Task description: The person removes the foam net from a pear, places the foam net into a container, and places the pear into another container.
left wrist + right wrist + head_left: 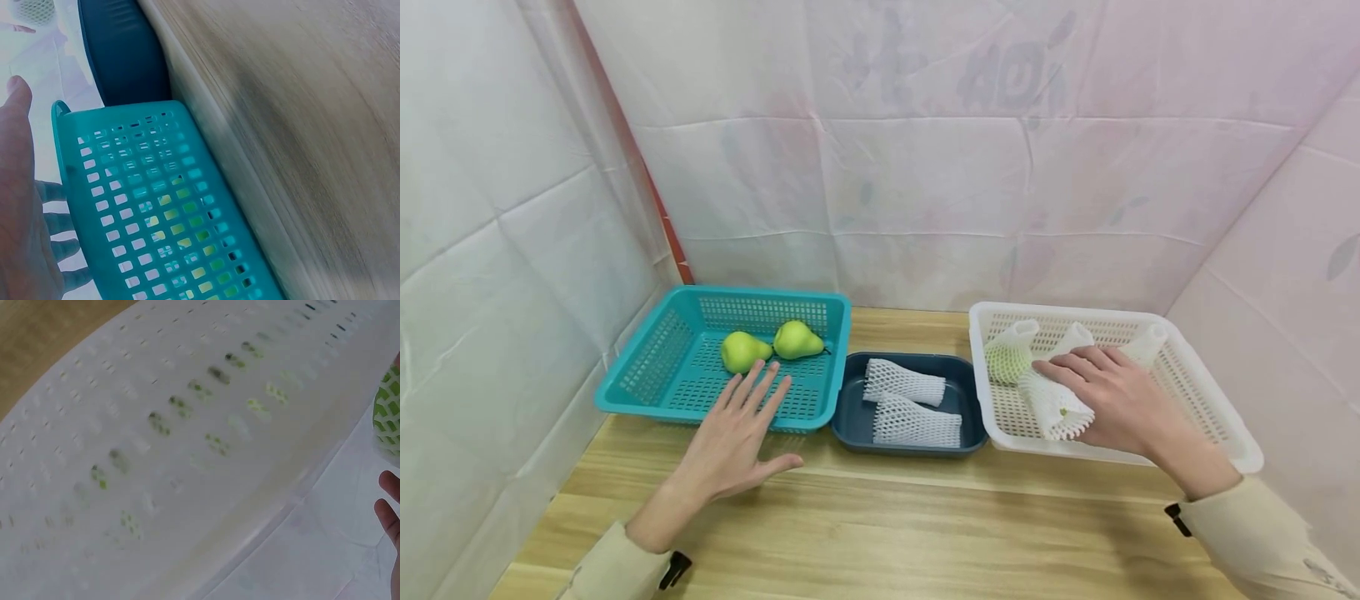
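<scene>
My right hand (pixel 1123 400) holds a pear in a white foam net (pixel 1054 407) over the near side of the white basket (pixel 1213 367). Green shows through that net (pixel 389 415) at the right edge of the right wrist view. Other netted fruit, one of them a green pear (pixel 1009 362), lies in the same basket. My left hand (pixel 730 446) is spread above the near rim of the teal basket (pixel 647 406), fingers straight and holding nothing. Two bare green pears, a left one (pixel 743 352) and a right one (pixel 797 340), lie in that basket.
Between the baskets stands a dark blue tray (pixel 910 451) with two foam nets, a rear one (pixel 904 382) and a front one (pixel 917 421). All three containers are on a wooden table (pixel 895 525). Pale sheeting (pixel 925 183) hangs behind and at both sides.
</scene>
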A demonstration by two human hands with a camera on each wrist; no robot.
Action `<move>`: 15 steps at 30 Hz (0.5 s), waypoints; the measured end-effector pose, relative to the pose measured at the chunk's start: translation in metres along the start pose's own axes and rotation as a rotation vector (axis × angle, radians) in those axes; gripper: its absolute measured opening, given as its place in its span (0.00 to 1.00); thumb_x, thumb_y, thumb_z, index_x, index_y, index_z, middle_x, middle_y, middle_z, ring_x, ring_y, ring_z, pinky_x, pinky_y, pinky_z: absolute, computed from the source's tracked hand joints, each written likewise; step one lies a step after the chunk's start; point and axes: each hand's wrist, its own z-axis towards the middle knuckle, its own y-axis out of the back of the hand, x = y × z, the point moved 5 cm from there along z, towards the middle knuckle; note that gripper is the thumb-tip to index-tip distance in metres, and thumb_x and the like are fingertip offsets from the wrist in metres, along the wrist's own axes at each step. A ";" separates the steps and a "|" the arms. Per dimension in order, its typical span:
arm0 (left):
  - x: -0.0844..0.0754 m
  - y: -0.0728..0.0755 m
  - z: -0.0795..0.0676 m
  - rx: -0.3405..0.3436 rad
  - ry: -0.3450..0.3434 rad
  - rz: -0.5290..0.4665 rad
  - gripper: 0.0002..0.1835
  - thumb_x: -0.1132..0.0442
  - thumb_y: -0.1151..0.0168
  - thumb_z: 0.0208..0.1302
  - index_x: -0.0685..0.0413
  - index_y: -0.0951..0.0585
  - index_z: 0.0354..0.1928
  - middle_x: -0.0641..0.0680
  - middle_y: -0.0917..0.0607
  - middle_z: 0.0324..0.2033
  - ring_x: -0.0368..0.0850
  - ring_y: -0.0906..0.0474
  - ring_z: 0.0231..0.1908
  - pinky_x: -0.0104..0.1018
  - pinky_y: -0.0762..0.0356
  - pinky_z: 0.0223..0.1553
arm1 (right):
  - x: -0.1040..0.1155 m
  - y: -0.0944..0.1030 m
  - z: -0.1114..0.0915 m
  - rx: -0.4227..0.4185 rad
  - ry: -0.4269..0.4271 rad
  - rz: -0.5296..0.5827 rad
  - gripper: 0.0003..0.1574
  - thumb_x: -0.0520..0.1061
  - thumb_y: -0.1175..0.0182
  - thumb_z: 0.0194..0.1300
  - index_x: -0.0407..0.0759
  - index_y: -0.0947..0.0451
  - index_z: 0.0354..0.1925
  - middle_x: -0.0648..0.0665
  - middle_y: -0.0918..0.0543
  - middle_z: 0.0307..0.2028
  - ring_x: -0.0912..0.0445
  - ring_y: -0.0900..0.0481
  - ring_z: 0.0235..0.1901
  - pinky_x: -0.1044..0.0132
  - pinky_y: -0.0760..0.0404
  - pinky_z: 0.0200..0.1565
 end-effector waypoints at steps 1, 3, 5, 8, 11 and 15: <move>-0.001 0.000 0.000 0.000 -0.001 0.000 0.59 0.17 0.47 0.61 0.55 0.36 0.80 0.63 0.36 0.81 0.65 0.41 0.81 0.62 0.35 0.77 | 0.002 0.000 0.002 -0.011 0.000 0.010 0.72 0.60 0.12 0.14 0.42 0.22 0.64 0.43 0.12 0.48 0.43 0.18 0.49 0.46 0.21 0.53; -0.002 0.001 0.001 -0.002 -0.002 -0.001 0.59 0.16 0.52 0.62 0.55 0.36 0.81 0.63 0.36 0.81 0.64 0.41 0.81 0.62 0.36 0.78 | 0.007 -0.001 0.005 -0.031 0.001 0.026 0.71 0.60 0.13 0.16 0.42 0.22 0.64 0.43 0.11 0.48 0.43 0.18 0.49 0.47 0.22 0.52; -0.002 0.001 0.002 -0.007 -0.005 -0.006 0.59 0.15 0.60 0.64 0.55 0.36 0.81 0.63 0.36 0.81 0.64 0.42 0.81 0.62 0.36 0.78 | 0.012 -0.003 0.008 -0.046 0.005 0.035 0.70 0.61 0.14 0.18 0.43 0.22 0.65 0.43 0.12 0.49 0.43 0.18 0.50 0.48 0.22 0.53; -0.004 0.002 0.003 -0.016 -0.010 -0.010 0.60 0.14 0.70 0.65 0.55 0.36 0.81 0.62 0.36 0.81 0.64 0.41 0.81 0.61 0.36 0.78 | 0.019 -0.004 0.014 -0.076 0.017 0.053 0.65 0.64 0.18 0.25 0.43 0.21 0.65 0.43 0.12 0.49 0.43 0.18 0.50 0.48 0.22 0.52; -0.005 0.002 0.004 -0.027 -0.017 -0.011 0.60 0.14 0.68 0.65 0.55 0.36 0.81 0.63 0.36 0.81 0.64 0.41 0.81 0.61 0.36 0.78 | 0.027 -0.006 0.021 -0.119 0.030 0.069 0.52 0.68 0.29 0.46 0.43 0.21 0.65 0.43 0.11 0.49 0.42 0.17 0.50 0.47 0.21 0.51; -0.007 0.002 0.006 -0.026 -0.019 -0.013 0.59 0.16 0.52 0.62 0.56 0.36 0.80 0.63 0.35 0.80 0.64 0.41 0.81 0.62 0.35 0.78 | 0.037 -0.009 0.029 -0.174 0.034 0.088 0.44 0.73 0.53 0.71 0.43 0.19 0.64 0.43 0.11 0.48 0.42 0.17 0.49 0.47 0.20 0.50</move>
